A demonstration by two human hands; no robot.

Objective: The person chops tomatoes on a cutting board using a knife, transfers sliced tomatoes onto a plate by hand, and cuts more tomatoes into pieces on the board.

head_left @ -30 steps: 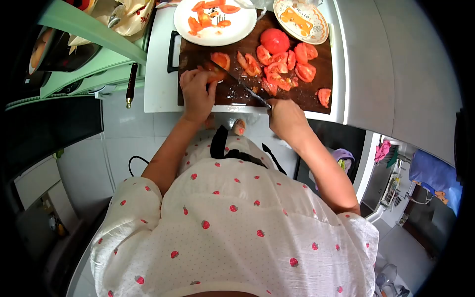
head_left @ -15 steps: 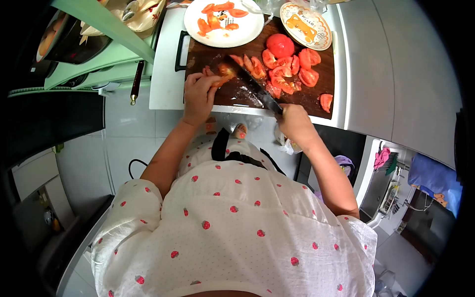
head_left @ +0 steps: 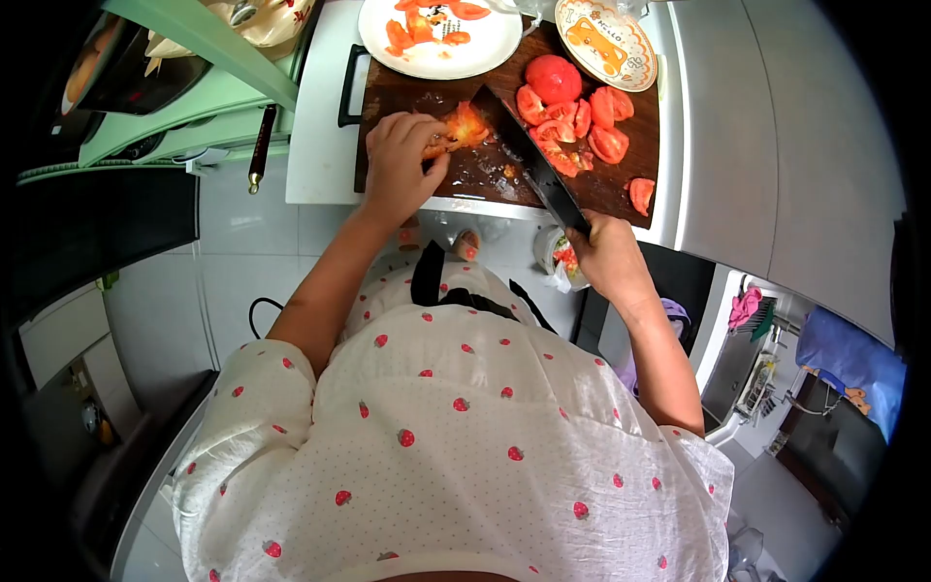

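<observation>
My right hand (head_left: 611,257) is closed round the handle of a dark, broad-bladed kitchen knife (head_left: 529,155). Its blade slants up and left across the wet, dark brown cutting board (head_left: 398,92). Left of the blade, my left hand (head_left: 402,160) has its fingers curled over a piece of tomato (head_left: 465,126), which shows wet orange-red flesh beyond the fingertips. Right of the blade lie several red tomato wedges (head_left: 606,144), with a larger rounded tomato piece (head_left: 554,80) behind them. A single wedge (head_left: 641,195) sits apart near the board's right corner.
Behind the board, a white plate (head_left: 388,60) holds tomato pieces, and a bear-patterned plate (head_left: 635,73) stands to its right. A bin with scraps (head_left: 555,254) is below the counter edge. A green shelf (head_left: 233,58) stands at left, a grey surface (head_left: 727,126) at right.
The knife has shifted right, away from my left hand. My left hand has moved slightly right and its fingers have curled further over the tomato piece. The view has tilted a little.
</observation>
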